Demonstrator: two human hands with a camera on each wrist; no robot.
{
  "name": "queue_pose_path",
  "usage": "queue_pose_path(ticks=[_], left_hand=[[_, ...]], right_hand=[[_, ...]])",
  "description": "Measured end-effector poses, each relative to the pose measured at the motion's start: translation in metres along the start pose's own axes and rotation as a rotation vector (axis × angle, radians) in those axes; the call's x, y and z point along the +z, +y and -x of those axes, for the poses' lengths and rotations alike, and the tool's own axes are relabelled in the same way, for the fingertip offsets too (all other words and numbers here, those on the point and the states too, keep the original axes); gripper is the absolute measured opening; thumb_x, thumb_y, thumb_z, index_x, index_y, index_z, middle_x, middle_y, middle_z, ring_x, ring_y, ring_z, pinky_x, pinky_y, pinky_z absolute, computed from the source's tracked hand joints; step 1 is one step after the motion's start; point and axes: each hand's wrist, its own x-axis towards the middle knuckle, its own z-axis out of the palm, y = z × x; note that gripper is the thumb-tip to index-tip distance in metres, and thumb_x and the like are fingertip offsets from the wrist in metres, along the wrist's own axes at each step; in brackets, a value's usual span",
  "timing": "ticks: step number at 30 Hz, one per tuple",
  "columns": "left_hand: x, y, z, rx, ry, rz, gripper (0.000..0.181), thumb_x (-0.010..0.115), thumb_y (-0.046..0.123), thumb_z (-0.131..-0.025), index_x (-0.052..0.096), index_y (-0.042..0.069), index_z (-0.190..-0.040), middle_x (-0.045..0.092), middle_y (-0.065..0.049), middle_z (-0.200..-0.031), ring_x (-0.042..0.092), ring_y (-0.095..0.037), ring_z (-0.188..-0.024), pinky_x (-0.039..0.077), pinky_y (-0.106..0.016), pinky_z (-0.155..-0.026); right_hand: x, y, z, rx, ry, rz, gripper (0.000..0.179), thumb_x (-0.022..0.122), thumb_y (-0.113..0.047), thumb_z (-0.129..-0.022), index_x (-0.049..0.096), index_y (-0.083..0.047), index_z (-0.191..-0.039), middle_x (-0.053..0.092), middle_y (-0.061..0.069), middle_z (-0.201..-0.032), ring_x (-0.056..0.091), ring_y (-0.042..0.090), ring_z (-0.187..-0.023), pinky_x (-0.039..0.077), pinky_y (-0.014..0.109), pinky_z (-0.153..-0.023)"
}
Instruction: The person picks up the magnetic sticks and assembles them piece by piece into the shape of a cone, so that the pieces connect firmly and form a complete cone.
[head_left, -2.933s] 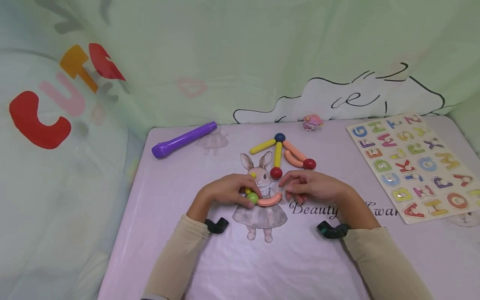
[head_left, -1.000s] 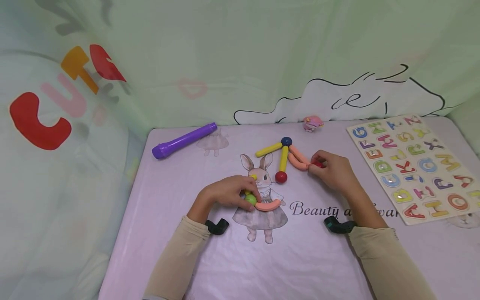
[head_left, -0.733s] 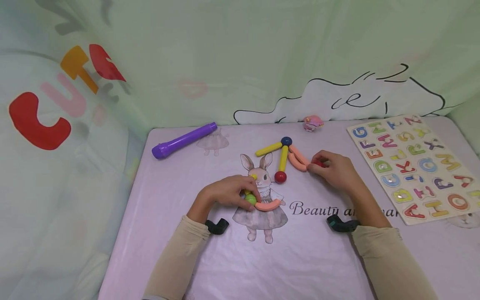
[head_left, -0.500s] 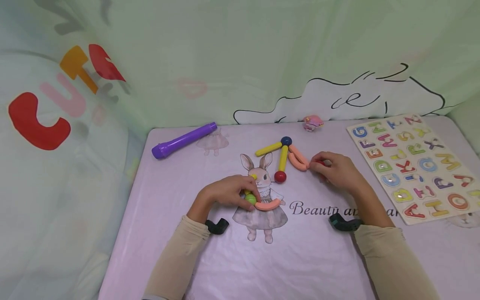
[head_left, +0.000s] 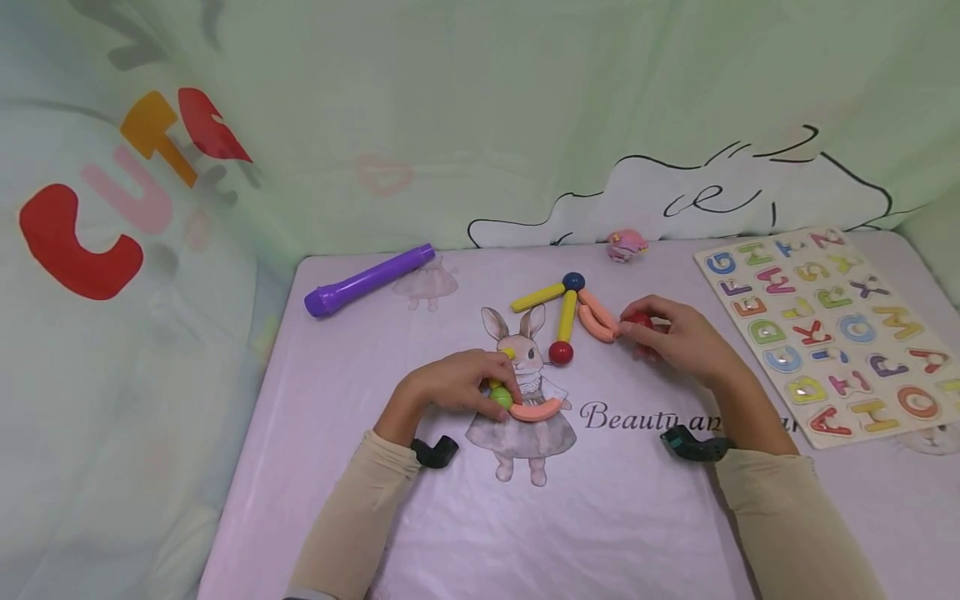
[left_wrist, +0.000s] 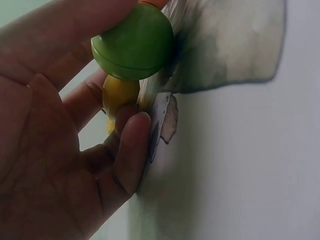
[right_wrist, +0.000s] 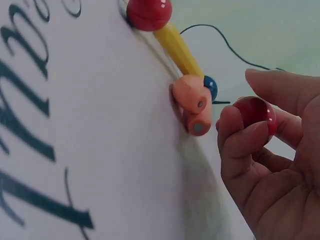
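Note:
My left hand (head_left: 465, 377) holds a green ball (head_left: 501, 398) low over the printed rabbit, its fingers around the ball and a yellow rod (left_wrist: 120, 95). A curved orange rod (head_left: 536, 411) joins that ball's right side. Farther right, my right hand (head_left: 682, 337) pinches a red ball (right_wrist: 265, 112) between thumb and fingers. Just left of it, two orange rods, one straight (head_left: 600, 308) and one curved (head_left: 595, 325), point their bare ends at the hand. They meet a blue ball (head_left: 573, 282), which also bears two yellow rods (head_left: 567, 317); one ends in another red ball (head_left: 560, 352).
A purple toy microphone (head_left: 367, 281) lies at the back left of the table. Near the back edge sits a small pink toy (head_left: 626, 246). To the right lies a wooden alphabet board (head_left: 832, 333). Printed curtains hang behind and at the left.
My right hand has left the curved orange rod by the green ball, gone right and back, and taken the red ball off the two orange rods. The blue-ball piece shifted slightly right. The left hand stayed.

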Motion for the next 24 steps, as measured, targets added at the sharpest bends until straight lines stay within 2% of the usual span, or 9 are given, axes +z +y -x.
queue_pose_path(ticks=[3, 6, 13, 19, 24], left_hand=[[-0.001, 0.0, 0.001, 0.009, 0.0, -0.005, 0.022, 0.082, 0.023, -0.087, 0.077, 0.021, -0.109, 0.064, 0.007, -0.108, 0.052, -0.009, -0.093, 0.041, -0.024, -0.085], [-0.002, 0.001, 0.002, 0.014, 0.001, -0.009, 0.022, 0.082, 0.024, -0.087, 0.077, 0.021, -0.109, 0.065, 0.006, -0.109, 0.052, -0.009, -0.094, 0.041, -0.024, -0.087], [-0.004, 0.005, 0.002, 0.002, -0.005, -0.014, 0.022, 0.082, 0.024, -0.088, 0.077, 0.021, -0.109, 0.066, 0.006, -0.109, 0.052, -0.009, -0.093, 0.042, -0.024, -0.087], [-0.005, 0.004, 0.003, -0.001, -0.007, 0.003, 0.023, 0.083, 0.023, -0.087, 0.078, 0.021, -0.11, 0.067, 0.007, -0.108, 0.053, -0.01, -0.094, 0.042, -0.024, -0.087], [-0.005, 0.004, 0.005, 0.007, -0.009, 0.04, 0.023, 0.083, 0.018, -0.087, 0.078, 0.019, -0.109, 0.068, 0.006, -0.109, 0.054, -0.011, -0.091, 0.043, -0.022, -0.082]], right_hand=[[0.0, -0.007, 0.002, -0.004, -0.003, -0.018, 0.043, 0.07, -0.042, -0.096, 0.06, -0.016, -0.129, 0.059, 0.014, -0.121, 0.058, 0.029, -0.098, 0.055, 0.026, -0.068], [0.002, -0.014, 0.005, -0.011, -0.044, -0.051, 0.042, 0.072, -0.037, -0.096, 0.06, -0.017, -0.131, 0.056, 0.014, -0.129, 0.06, 0.03, -0.104, 0.057, 0.027, -0.073], [0.013, -0.03, 0.02, -0.024, -0.173, -0.079, 0.046, 0.073, -0.032, -0.095, 0.058, -0.019, -0.136, 0.061, 0.012, -0.125, 0.064, 0.027, -0.095, 0.058, 0.031, -0.072], [0.027, -0.033, 0.031, -0.078, -0.226, -0.041, 0.042, 0.077, -0.032, -0.092, 0.063, -0.017, -0.129, 0.066, 0.009, -0.121, 0.063, 0.025, -0.094, 0.057, 0.026, -0.072], [0.038, -0.034, 0.035, -0.085, -0.293, -0.056, 0.039, 0.078, -0.032, -0.091, 0.065, -0.018, -0.125, 0.068, 0.006, -0.103, 0.062, 0.022, -0.083, 0.052, 0.025, -0.064]])
